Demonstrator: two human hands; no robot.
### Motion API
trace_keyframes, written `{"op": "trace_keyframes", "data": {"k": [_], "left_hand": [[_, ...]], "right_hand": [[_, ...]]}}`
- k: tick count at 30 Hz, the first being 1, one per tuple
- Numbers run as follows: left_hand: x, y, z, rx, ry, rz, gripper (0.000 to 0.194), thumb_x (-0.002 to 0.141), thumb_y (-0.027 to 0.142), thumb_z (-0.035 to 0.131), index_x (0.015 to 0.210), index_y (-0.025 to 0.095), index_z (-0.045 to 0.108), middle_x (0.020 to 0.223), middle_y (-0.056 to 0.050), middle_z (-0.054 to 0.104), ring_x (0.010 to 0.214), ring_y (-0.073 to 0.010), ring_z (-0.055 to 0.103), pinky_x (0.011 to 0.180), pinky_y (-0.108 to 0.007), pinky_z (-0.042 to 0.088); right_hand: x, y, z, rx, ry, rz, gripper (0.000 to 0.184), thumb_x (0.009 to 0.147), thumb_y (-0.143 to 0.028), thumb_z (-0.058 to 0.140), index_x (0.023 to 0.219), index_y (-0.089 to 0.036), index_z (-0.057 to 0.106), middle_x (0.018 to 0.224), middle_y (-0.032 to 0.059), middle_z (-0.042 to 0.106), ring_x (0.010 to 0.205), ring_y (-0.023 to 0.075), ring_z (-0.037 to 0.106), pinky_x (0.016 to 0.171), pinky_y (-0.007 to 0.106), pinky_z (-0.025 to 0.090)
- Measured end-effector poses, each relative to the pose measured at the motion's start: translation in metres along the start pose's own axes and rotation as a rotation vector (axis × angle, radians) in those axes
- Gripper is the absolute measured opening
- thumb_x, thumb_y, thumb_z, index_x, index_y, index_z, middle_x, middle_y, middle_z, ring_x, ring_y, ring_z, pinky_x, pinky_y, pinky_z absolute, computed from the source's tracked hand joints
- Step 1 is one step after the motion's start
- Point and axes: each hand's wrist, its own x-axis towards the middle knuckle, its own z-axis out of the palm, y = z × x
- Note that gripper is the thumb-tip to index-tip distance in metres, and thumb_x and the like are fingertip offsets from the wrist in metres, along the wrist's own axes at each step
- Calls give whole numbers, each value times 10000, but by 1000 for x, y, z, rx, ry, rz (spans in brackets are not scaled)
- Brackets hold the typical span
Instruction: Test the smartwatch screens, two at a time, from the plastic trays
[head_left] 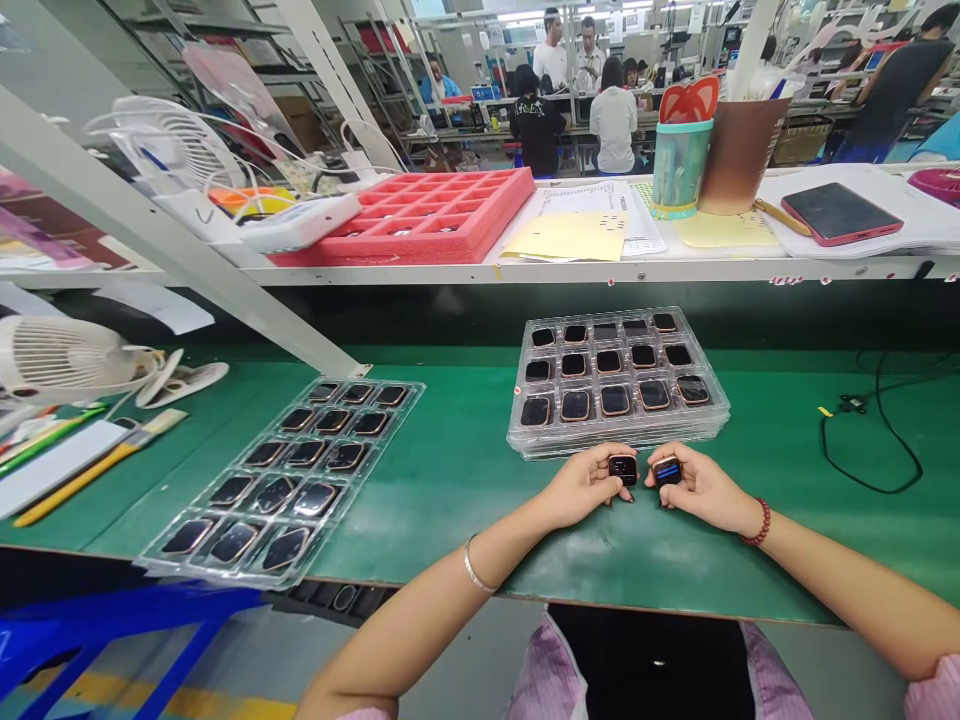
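My left hand [585, 485] pinches a small square smartwatch body [622, 469] with a dark screen between fingers and thumb. My right hand [701, 490] holds a second smartwatch body [667, 471], whose screen glows blue. The two watches are close together but apart, just in front of a stack of clear plastic trays [600, 440]. Dark, copper-rimmed watch bodies sit in that stack's pockets. Another clear tray [356, 485] of dark watch bodies lies at an angle to the left. Both hands rest over the green bench mat [465, 500].
A white shelf [570, 270] spans the bench, carrying a red foam tray [420, 240], papers, cups and a tablet [840, 212]. A white fan [60, 355] and tools lie at left, with a black cable [870, 440] at right. Co-workers sit beyond.
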Motion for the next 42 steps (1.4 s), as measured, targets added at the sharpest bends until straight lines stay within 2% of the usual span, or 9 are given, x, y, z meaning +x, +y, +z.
{"op": "trace_keyframes", "data": {"k": [9, 14, 17, 23, 29, 35, 40, 42], "left_hand": [[-1, 2, 2, 9, 9, -8, 322, 779, 203, 567, 1096, 157, 526, 941, -73, 618, 712, -146, 654, 549, -205, 431], [-1, 1, 2, -37, 15, 2, 366, 738, 194, 618, 1094, 160, 541, 950, -71, 635, 706, -142, 649, 640, -253, 460], [-1, 1, 2, -31, 26, -8, 348, 761, 220, 599, 1100, 160, 543, 911, -64, 636, 683, -140, 646, 602, -241, 450], [-2, 6, 4, -75, 26, 6, 392, 697, 170, 661, 1075, 157, 557, 946, -71, 643, 728, -142, 637, 777, -329, 484], [-2, 6, 4, -56, 35, -5, 387, 699, 186, 672, 1068, 149, 558, 967, -82, 640, 739, -145, 637, 782, -327, 485], [0, 2, 3, -42, 57, -4, 285, 747, 196, 613, 1024, 140, 573, 885, -60, 640, 651, -121, 623, 713, -298, 484], [-1, 3, 4, -41, 53, -3, 385, 687, 142, 651, 1060, 144, 553, 953, -78, 638, 725, -142, 636, 761, -319, 491], [-1, 4, 4, -31, 53, -2, 349, 702, 172, 647, 1037, 134, 557, 909, -70, 637, 689, -131, 625, 726, -308, 498]], "right_hand": [[0, -2, 1, -35, 13, 2, 209, 787, -167, 578, 976, -198, 494, 836, 21, 617, 601, 107, 577, 614, 289, 526], [0, -2, 0, -68, 18, -17, 278, 770, -158, 589, 1031, -206, 505, 881, 33, 620, 688, 135, 604, 658, 305, 526], [1, -1, 0, -60, 44, -15, 224, 794, -194, 573, 1011, -198, 517, 837, 27, 620, 614, 119, 587, 618, 297, 522], [1, -1, 1, -45, 41, -10, 246, 768, -172, 594, 1001, -205, 522, 857, 27, 623, 645, 131, 599, 640, 306, 522], [1, -3, 0, -57, 33, -2, 249, 761, -140, 579, 994, -205, 519, 866, 27, 620, 650, 132, 600, 647, 312, 521], [1, -2, 0, -61, 23, -6, 248, 765, -143, 575, 998, -204, 519, 870, 28, 620, 658, 134, 599, 648, 307, 515], [1, -2, -1, -65, 19, -1, 257, 766, -124, 560, 1008, -200, 517, 889, 30, 617, 677, 130, 613, 668, 300, 518], [1, -2, -2, -67, 9, -8, 249, 783, -144, 555, 1024, -197, 520, 911, 40, 623, 699, 135, 625, 669, 295, 521]]}}
